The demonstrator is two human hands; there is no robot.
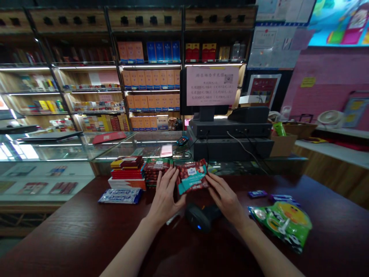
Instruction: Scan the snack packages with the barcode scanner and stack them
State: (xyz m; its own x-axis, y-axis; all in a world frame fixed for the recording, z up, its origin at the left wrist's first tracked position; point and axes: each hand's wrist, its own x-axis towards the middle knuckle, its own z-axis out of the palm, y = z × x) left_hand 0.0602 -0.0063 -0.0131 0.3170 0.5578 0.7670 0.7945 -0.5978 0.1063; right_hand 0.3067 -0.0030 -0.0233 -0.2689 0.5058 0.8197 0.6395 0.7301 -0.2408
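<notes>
A brown and teal hazelnut chocolate packet (pixel 192 177) is held up between my two hands, its printed front facing me. My right hand (pixel 223 194) pinches the packet's right edge. At its left edge is my left hand (pixel 166 192), the thumb near the lower corner and the fingers reaching toward a stack of brown and green packets (pixel 158 165). Red and yellow boxes (pixel 127 171) are piled left of that stack, with blue and white packets (pixel 120 195) lying in front. Below the held packet, a black scanner (pixel 198 217) with a blue light rests on the table.
On the dark wooden table (pixel 72 231), a green cartoon bag (pixel 284 223) and small purple packets (pixel 257 194) lie at the right. Behind stand a glass counter (pixel 138 143), a register (pixel 230 129) with a paper sign (pixel 212 86), and stocked shelves (pixel 151 65).
</notes>
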